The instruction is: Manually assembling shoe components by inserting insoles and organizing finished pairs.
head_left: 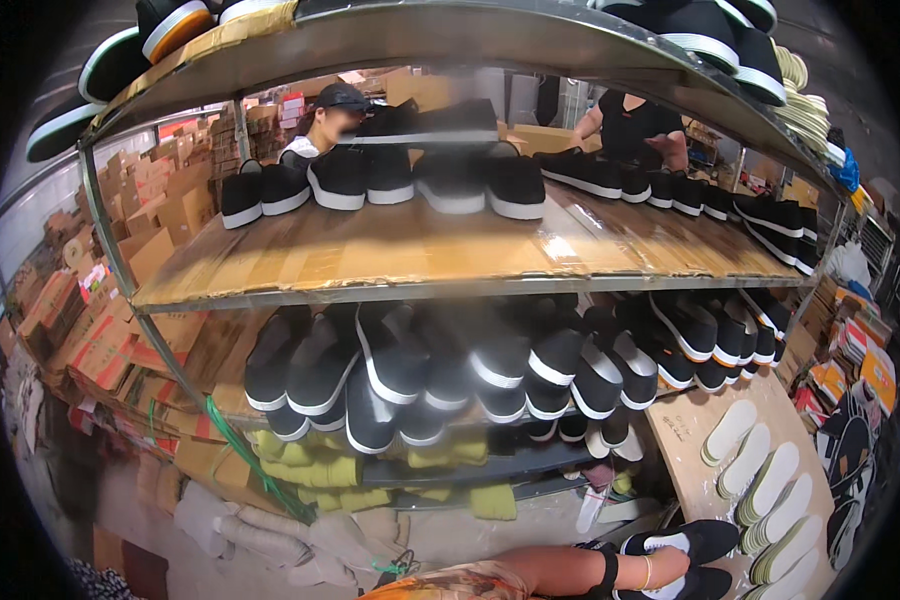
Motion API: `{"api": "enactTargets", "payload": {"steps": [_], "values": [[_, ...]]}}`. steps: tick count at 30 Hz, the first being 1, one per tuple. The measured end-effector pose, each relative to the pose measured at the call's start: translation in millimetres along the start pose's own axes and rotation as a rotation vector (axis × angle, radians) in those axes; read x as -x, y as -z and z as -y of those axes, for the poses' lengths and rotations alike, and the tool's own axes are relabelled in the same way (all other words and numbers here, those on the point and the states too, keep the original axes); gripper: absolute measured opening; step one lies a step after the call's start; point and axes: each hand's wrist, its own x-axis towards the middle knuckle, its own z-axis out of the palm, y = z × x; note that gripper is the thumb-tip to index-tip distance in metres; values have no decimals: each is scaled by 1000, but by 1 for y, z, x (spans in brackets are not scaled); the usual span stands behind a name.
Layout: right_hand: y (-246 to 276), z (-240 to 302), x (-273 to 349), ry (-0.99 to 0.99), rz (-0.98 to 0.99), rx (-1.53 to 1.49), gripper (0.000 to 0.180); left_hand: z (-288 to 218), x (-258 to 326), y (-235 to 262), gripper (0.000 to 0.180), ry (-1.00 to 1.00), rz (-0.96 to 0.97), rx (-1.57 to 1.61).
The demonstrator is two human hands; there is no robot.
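At the lower right my left hand (668, 568) is closed on a black shoe (712, 540) with some white on it. Its fingers are partly hidden against the shoe. A second black shoe (705, 582) lies close below the first. My forearm comes in from the lower edge, with a patterned orange sleeve, a black band and a thin bracelet at the wrist. Beside the shoes, several pale insoles (770, 482) lie in stacks along a tan board (682, 430). My right hand does not show.
Ahead stands a metal rack with a cardboard-covered shelf (400, 255), holding black white-soled shoes (515, 185). More shoes (395, 350) fill the tier below, above yellow-green cloth pieces (320, 475). Two people are behind the rack. Cardboard boxes (95, 350) pile up at left.
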Motion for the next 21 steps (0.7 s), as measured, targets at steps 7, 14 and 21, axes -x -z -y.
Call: {"api": "enactTargets", "payload": {"steps": [7, 14, 21], "values": [[-13, 3, 9, 94, -5, 52, 24, 2, 2, -3, 19, 21, 41, 74], [-5, -8, 6, 285, 13, 193, 26, -3, 2, 0, 15, 59, 10, 34], [12, -37, -39, 533, 34, 501, 23, 0, -1, -15, 11, 99, -141, 137]]}}
